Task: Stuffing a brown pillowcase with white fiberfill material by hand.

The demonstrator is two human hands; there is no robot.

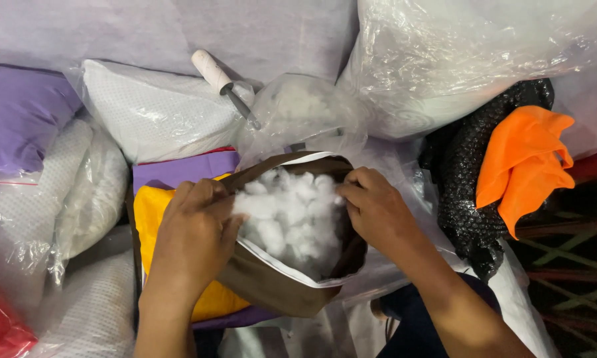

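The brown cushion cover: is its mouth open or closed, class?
Open. The brown cushion cover gapes, white fibre stuffing showing inside, left hand and right hand gripping its rim.

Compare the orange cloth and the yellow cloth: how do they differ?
The orange cloth lies crumpled on black bubble wrap, to the right; the yellow cloth lies flatter beside the brown cover, under the left hand. No hand touches the orange one. Both are bright, plain fabric.
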